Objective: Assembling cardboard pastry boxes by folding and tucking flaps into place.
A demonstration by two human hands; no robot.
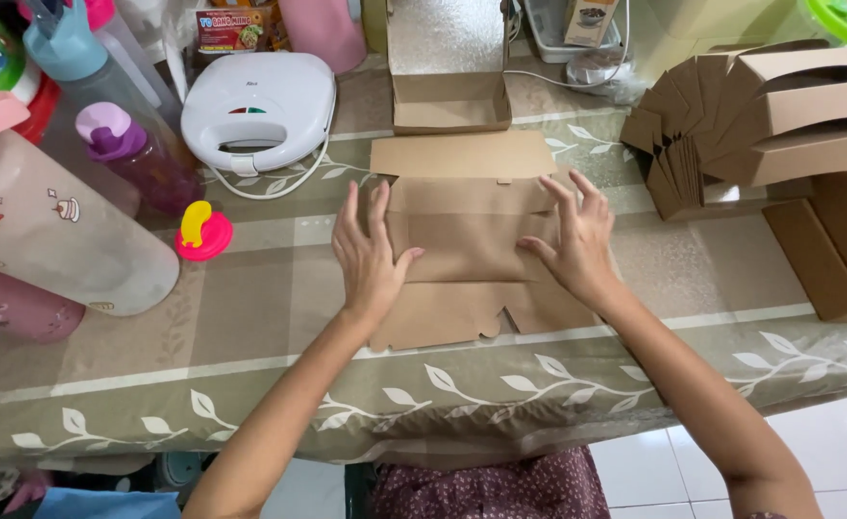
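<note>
Nearest the camera, two bare forearms are reaching out over the table edge, where a tablecloth in beige checks with a white leaf trim is hanging down. Both hands are lying on a flat brown cardboard box blank in the middle of the table. The left hand is pressing palm-down on the blank's left side, fingers spread and pointing away, thumb angled in toward the centre; it is not clenching anything. The right hand is mirroring it on the right side, fingers splayed, thumb tucked inward on the card, likewise flat and grasping nothing. The blank is lying partly folded, its near flap reaching almost to the table edge and its far flap lying flat beyond the fingertips.

Off to the left, a small pink and yellow bottle cap is sitting well apart from the left hand, with a big frosted jug lying on its side beyond it. To the right, a stack of flat brown blanks is leaning against several folded-up brown boxes.

Further back, just past the blank, an assembled open box is standing with its lid up. Left of that, a white sandwich maker is sitting closed, its cord curling forward. A purple-capped bottle and a blue-topped bottle are standing at the far left.
</note>
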